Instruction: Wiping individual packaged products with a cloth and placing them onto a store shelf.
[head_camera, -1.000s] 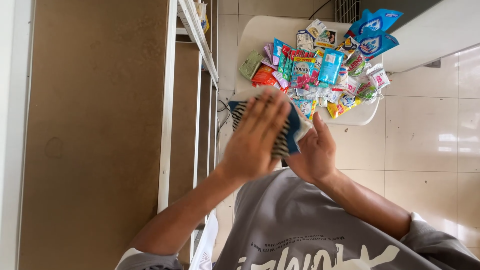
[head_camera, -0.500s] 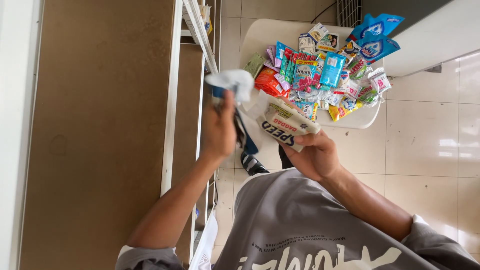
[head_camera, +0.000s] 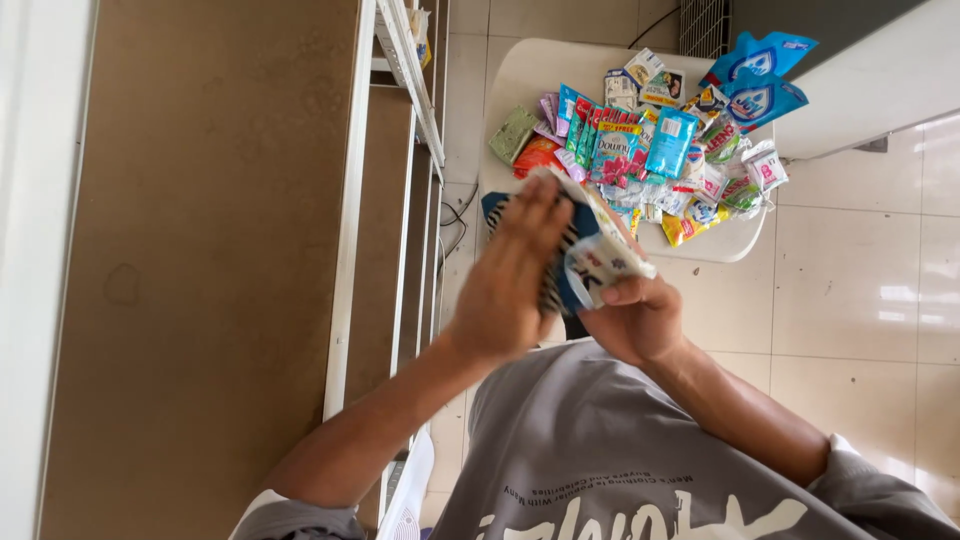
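Above the sachet-heaped table (head_camera: 520, 75), both hands (head_camera: 510, 285) pressing a packet (head_camera: 600, 262)

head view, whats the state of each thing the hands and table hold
left hand: flat, pressed on the white sachet
right hand: gripping the white sachet from below
white sachet: held between both hands
small sachets: heaped loose on the table
white table: upright

Left hand (head_camera: 515, 275) motion-blurred, covering most of the blue-and-white packet (head_camera: 590, 262). Right hand (head_camera: 635, 318) partly hidden beneath that packet. Sachets (head_camera: 655, 150) on the white table (head_camera: 520, 85) too small to identify. Lower torso cut off by bottom edge.
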